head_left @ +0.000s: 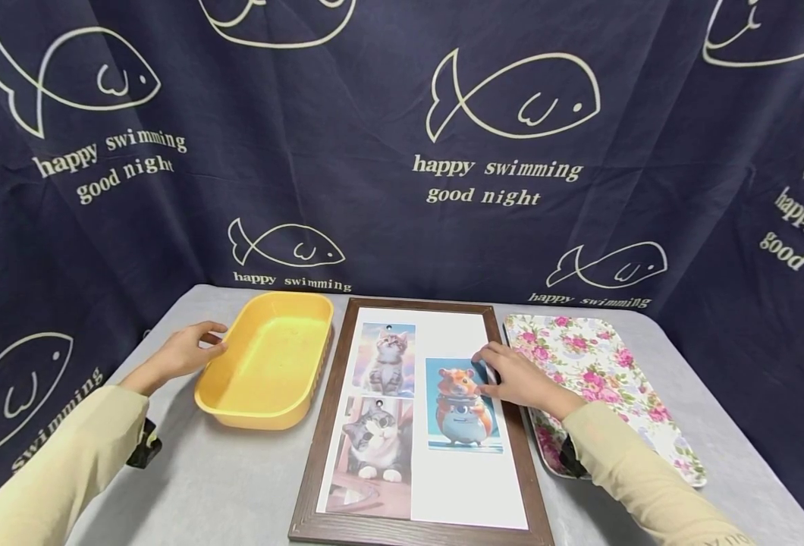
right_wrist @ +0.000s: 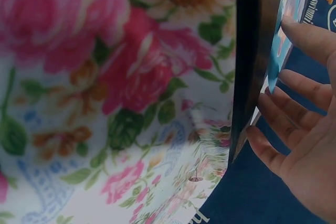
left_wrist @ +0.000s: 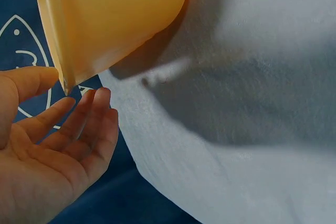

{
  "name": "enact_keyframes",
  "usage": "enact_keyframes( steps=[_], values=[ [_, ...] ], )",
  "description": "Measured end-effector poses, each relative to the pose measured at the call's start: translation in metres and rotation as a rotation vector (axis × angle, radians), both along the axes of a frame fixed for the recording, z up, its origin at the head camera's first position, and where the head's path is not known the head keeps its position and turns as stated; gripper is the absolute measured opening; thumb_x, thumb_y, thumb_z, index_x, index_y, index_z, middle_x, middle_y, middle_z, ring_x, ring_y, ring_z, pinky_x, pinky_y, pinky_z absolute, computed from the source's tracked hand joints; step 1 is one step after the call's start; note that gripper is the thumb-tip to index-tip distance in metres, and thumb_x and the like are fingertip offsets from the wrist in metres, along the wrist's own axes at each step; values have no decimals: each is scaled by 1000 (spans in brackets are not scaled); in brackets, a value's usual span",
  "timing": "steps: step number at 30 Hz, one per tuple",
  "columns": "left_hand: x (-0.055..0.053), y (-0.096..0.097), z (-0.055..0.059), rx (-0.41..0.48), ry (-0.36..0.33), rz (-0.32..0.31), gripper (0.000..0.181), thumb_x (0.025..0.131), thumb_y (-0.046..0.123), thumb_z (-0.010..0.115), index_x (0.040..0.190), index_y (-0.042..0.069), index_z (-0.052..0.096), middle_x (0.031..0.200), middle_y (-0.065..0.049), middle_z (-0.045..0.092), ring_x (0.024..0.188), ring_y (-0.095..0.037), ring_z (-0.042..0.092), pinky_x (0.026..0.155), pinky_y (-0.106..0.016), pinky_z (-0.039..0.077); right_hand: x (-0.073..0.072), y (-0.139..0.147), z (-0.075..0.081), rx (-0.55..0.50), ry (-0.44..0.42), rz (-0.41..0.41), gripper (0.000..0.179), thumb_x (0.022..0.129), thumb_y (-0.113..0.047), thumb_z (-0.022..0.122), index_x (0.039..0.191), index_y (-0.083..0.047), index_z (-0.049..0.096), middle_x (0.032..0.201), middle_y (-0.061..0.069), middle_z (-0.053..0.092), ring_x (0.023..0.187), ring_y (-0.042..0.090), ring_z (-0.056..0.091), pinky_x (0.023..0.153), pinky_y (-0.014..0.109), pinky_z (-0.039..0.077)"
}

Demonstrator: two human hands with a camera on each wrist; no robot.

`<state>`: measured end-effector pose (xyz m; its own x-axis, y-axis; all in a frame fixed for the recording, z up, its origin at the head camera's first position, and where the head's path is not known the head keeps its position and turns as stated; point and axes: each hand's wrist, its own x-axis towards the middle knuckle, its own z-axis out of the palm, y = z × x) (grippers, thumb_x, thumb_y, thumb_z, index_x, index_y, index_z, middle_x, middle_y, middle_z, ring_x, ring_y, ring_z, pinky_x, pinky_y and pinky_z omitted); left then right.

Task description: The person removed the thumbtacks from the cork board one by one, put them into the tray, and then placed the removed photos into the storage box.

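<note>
Cards (head_left: 381, 364) number three, right hand (head_left: 523, 381) pinching the hamster card (head_left: 461, 425), left hand (head_left: 182, 353) pinching one yellow basin (head_left: 268, 356).

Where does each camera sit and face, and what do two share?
Head: worn there, facing forward and down at the brown picture frame; left grip, right grip, both sleeves show.
Left wrist: worn there, facing the yellow basin; left grip shows.
Right wrist: worn there, facing the floral tray; right grip shows.
Head and right wrist share the floral tray and hamster picture.
</note>
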<state>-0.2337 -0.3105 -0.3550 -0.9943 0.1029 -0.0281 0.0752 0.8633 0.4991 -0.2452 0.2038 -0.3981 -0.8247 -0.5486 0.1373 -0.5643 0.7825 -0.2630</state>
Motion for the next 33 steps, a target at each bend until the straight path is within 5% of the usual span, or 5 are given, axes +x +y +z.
enact_keyframes(
  steps=[18, 33],
  values=[
    [-3, -8, -4, 244, -219, 22, 49, 90, 17, 50, 129, -11, 37, 114, -27, 53, 87, -16, 54, 70, -27, 47, -6, -2, -1, -142, -25, -7, 52, 69, -10, 77, 115, 2, 55, 101, 13, 52, 74, 19, 50, 63, 28, 42],
    [-4, -10, -6, 269, -226, 21, 50, 89, 17, 50, 129, -11, 37, 107, -20, 57, 82, -11, 52, 69, -27, 46, -14, 3, -1, -239, -141, 8, 43, 75, -1, 70, 114, 5, 53, 97, 16, 59, 73, 19, 54, 60, 25, 44]
  ],
)
